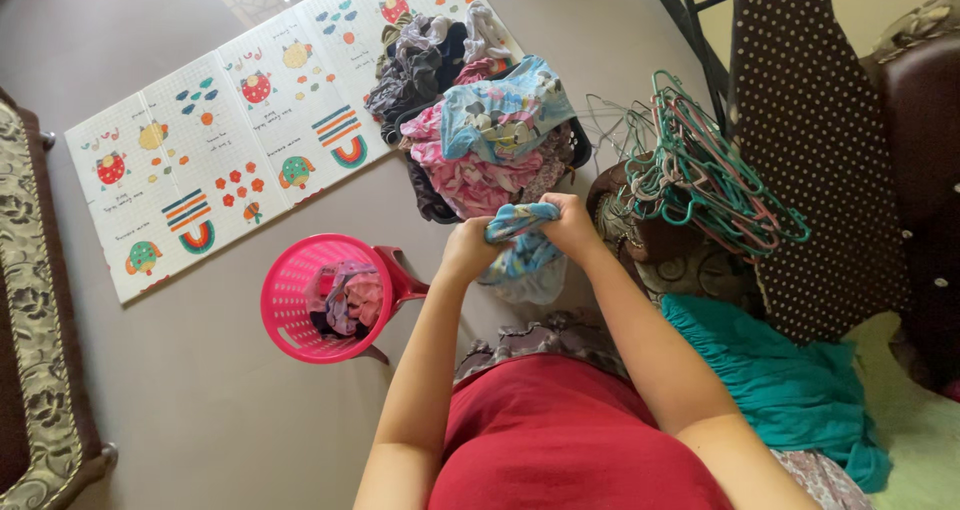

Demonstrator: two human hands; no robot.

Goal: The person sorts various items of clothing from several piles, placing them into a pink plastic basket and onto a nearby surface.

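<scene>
Two hands hold one small blue cloth (522,240) up in front of the person. The left hand (468,248) has its fingers curled tight around one end of the cloth. The right hand (572,225) has its fingers shut tight on the other end. The cloth is bunched between them, and the rest of it hangs down below the hands.

Just past the hands sits one dark basket (578,142), piled high with clothes (480,120) in pink, blue and grey. There are too many to count.

On the floor to the left stands one pink basket (290,320) with one handle. A few clothes lie inside it.

One play mat (230,120) lies flat on the floor behind the baskets. It has two rainbows and many small animals drawn on it.

To the right is one heap of wire hangers (710,170), green and pink, all tangled. One brown board with white dots (820,150) leans up beside them. One teal cloth (780,380) lies near the person's right arm
</scene>
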